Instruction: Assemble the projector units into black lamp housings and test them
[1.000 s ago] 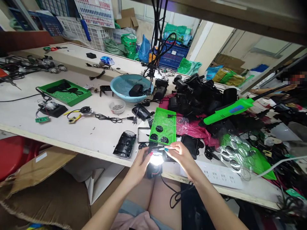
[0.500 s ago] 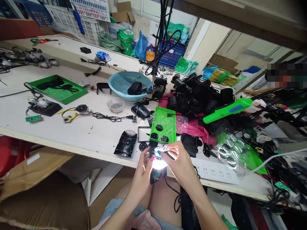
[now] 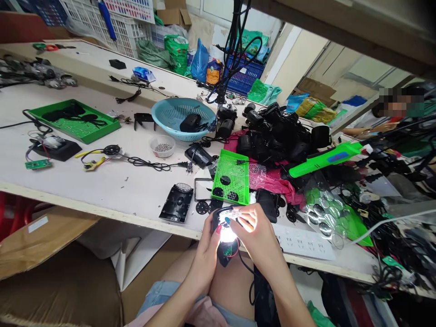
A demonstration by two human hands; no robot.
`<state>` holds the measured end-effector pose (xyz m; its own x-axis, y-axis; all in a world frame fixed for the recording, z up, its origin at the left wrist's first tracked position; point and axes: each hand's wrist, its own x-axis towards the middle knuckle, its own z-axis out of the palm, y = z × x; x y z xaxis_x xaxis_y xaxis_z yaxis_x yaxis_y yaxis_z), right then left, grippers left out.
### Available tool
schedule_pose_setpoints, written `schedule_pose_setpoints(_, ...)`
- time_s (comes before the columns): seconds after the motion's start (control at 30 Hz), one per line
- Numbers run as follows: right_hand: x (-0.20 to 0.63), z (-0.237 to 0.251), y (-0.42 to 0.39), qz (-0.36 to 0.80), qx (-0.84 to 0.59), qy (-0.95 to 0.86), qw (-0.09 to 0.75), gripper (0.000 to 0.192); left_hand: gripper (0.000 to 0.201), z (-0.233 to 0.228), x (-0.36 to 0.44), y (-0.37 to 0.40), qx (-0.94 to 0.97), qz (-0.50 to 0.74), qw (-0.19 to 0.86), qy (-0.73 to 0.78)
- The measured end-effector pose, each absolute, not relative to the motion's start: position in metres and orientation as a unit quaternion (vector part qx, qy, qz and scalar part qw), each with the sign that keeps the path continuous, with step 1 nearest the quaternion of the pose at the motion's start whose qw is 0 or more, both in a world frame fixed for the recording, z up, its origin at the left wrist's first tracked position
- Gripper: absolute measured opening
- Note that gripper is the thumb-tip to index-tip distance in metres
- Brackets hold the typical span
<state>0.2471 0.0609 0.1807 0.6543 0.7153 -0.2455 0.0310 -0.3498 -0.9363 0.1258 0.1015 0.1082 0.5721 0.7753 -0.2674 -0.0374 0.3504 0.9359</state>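
Over the table's front edge, my left hand [image 3: 203, 247] is closed around a black lamp housing [image 3: 224, 260] holding a bright light. A small green circuit board and a red wire show at its lower end. My right hand [image 3: 257, 234] pinches a round perforated disc [image 3: 229, 212] at the housing's top end; glare hides whether the disc is seated. Just beyond the hands, black discs lie in a bright green perforated tray [image 3: 244, 179]. Left of it lies an open black shell [image 3: 177, 203] with a round grille.
A blue colander [image 3: 160, 116] stands behind a small tub of screws [image 3: 162, 147]. Black housings [image 3: 275, 134] are heaped at the back right, near a green handheld tool [image 3: 325, 160]. A power strip [image 3: 304, 243] lies along the front edge. Another person's arm [image 3: 369, 129] shows far right.
My right hand has brought the perforated disc down to the housing's top end. The housing has tilted slightly in my left hand. The whole view has shifted a little.
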Motion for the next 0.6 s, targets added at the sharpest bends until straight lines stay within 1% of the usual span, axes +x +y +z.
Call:
schedule_pose_setpoints(0.17, 0.245, 0.18, 0.059, 0.307, -0.771, -0.275, 0.486, 0.03, 0.052, 0.112, 0.129, 0.103, 0.5, 0.289, 0.736, 0.354)
schedule_pose_setpoints(0.37, 0.244, 0.186, 0.059, 0.295, -0.799, -0.274, 0.446, 0.03, 0.055, 0.111, 0.13, 0.102, 0.496, 0.289, 0.741, 0.35)
schedule_pose_setpoints(0.47, 0.241, 0.19, 0.06, 0.292, -0.815, -0.268, 0.422, 0.032, 0.054, 0.109, 0.13, 0.102, 0.497, 0.289, 0.742, 0.345)
schedule_pose_setpoints(0.53, 0.24, 0.192, 0.06, 0.285, -0.836, -0.264, 0.388, 0.034, 0.054, 0.11, 0.129, 0.102, 0.499, 0.291, 0.743, 0.337)
schedule_pose_setpoints(0.6, 0.241, 0.194, 0.057, 0.29, -0.841, -0.27, 0.367, 0.038, 0.053, 0.111, 0.127, 0.103, 0.499, 0.289, 0.745, 0.335)
